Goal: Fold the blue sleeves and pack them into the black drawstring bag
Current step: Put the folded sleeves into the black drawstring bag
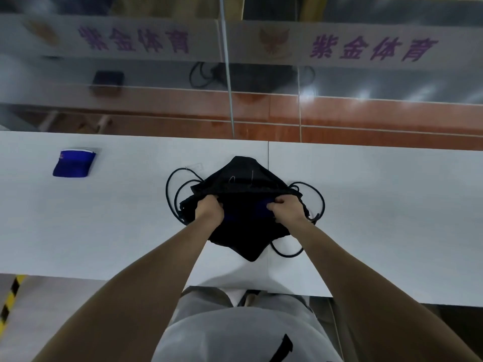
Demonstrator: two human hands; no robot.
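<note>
The black drawstring bag lies in the middle of the white table, its cords looping out on both sides. My left hand grips the left side of the bag's opening. My right hand is closed on the right side of the opening, with blue fabric showing at its fingers. More blue shows inside the mouth between my hands. A folded blue sleeve lies apart at the table's far left.
A glass partition with purple lettering stands behind the table's far edge. A seam runs across the table past the bag. Yellow-black floor tape shows at the lower left.
</note>
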